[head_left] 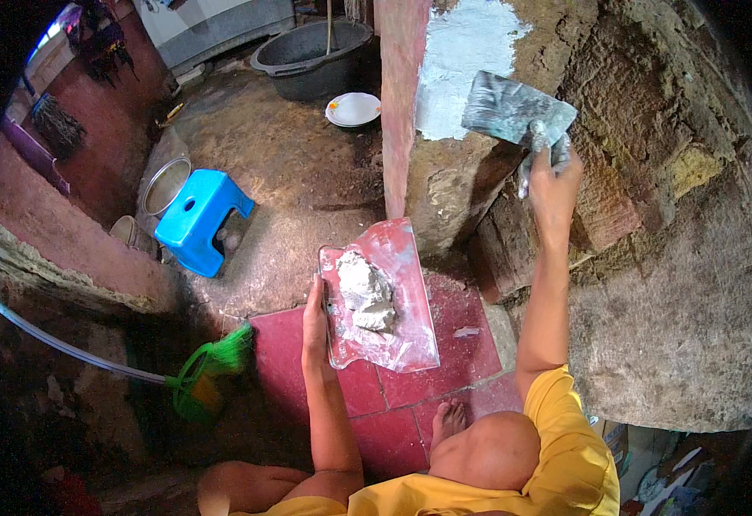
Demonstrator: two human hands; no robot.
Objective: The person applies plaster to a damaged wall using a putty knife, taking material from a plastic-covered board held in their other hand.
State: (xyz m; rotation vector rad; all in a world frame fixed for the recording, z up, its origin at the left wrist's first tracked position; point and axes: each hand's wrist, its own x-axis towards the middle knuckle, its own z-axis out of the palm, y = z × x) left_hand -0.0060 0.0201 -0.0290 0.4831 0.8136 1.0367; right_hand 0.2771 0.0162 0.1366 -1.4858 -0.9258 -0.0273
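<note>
My left hand (314, 318) grips the left edge of a red plastic board (414, 310) that carries a lump of white paste (365, 292) and white smears. My right hand (552, 181), its fingers crusted with paste, is closed on the handle of a wide metal putty knife (509, 103). The blade is tilted over the rough wall (616, 103), just below and right of a fresh white patch (453, 52) beside a narrow pink edge (397, 103).
A blue plastic stool (187, 230), metal bowl, large dark tub (298, 73) and white plate (354, 107) stand on the stained floor ahead. Pink walls with hanging brushes are at left. A green broom (221, 357) lies beside red tiles (367, 439); my bare foot rests on the tiles.
</note>
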